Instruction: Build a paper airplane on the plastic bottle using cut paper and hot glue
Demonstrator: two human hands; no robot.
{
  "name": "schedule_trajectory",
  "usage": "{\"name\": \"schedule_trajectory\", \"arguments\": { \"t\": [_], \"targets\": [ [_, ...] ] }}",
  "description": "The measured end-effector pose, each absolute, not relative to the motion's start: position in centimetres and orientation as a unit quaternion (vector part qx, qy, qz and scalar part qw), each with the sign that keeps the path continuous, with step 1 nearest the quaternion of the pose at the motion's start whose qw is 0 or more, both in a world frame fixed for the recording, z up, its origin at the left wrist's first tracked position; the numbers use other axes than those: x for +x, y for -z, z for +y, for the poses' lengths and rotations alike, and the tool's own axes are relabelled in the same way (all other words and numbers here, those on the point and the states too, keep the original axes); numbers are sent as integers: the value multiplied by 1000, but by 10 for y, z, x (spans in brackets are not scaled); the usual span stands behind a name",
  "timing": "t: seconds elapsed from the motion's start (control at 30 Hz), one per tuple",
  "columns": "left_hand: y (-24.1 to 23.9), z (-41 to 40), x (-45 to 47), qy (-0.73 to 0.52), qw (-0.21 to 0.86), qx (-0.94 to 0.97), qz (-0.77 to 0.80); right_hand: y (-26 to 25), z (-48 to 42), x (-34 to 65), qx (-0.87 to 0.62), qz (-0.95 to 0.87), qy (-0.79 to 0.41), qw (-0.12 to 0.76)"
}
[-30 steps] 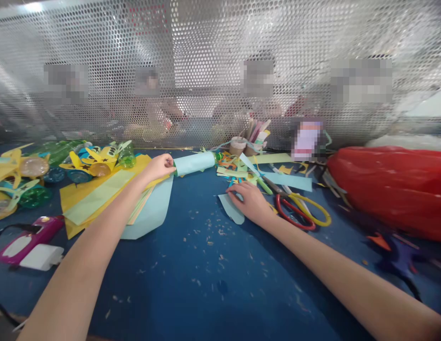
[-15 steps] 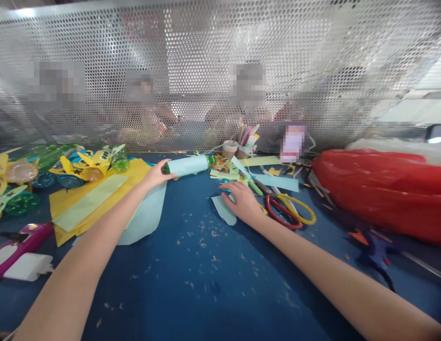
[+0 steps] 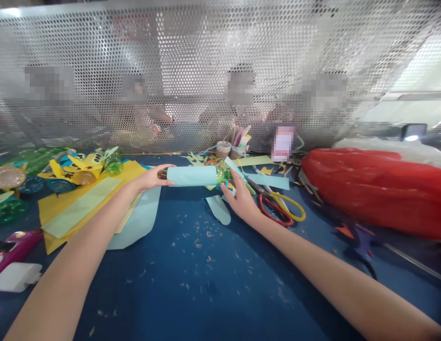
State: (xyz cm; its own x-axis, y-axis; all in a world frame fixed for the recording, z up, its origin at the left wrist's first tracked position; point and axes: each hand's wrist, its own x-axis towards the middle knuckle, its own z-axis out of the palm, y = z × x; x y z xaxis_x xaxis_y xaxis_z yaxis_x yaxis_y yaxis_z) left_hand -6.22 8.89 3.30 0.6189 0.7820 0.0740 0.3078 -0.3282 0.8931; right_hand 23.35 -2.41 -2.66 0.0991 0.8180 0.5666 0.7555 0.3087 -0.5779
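Note:
A green plastic bottle [image 3: 221, 175] lies sideways above the blue table, its middle wrapped in light blue paper [image 3: 192, 175]. My left hand [image 3: 157, 176] is closed around its base end, thumb below and fingers above. At the neck end, my right hand [image 3: 241, 195] has thumb and index finger on either side of the capped neck; its other fingers are partly hidden. Just below the right hand is a cut light blue paper piece [image 3: 219, 210] on the table. Scissors with red and yellow handles [image 3: 277, 210] lie right of that hand.
Yellow sheets [image 3: 51, 210] and a light blue sheet [image 3: 135, 232] lie at left, by decorated bottle pieces [image 3: 83, 168] and a purple device [image 3: 16, 244]. A red plastic bag [image 3: 369, 189] and glue gun [image 3: 362, 241] are at right. Behind, a perforated metal screen [image 3: 192, 61] stands before people.
The bottle has come nearer and turned level. My right hand has risen from the table scraps to the bottle's neck. The view has shifted slightly right.

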Motion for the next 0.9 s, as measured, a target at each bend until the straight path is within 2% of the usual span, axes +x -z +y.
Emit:
{"name": "schedule_trajectory", "arguments": {
  "t": [0.4,0.5,0.73,0.8,0.9],
  "targets": [
    [-34,88,-65,-214,373,827,363,21,-28,231,-542,-704,-63,455],
    [-31,90,-67,-200,357,839,360,20,-27,228,-516,-693,-112,491],
    [-27,93,-62,-254,285,854,353,30,-10,237,-520,-556,-258,595],
    [-29,90,-60,-262,330,836,350,29,-9,241,-519,-532,-278,609],
    [-34,83,-59,-225,471,784,334,25,-11,242,-514,-506,-278,635]
  ]
}}
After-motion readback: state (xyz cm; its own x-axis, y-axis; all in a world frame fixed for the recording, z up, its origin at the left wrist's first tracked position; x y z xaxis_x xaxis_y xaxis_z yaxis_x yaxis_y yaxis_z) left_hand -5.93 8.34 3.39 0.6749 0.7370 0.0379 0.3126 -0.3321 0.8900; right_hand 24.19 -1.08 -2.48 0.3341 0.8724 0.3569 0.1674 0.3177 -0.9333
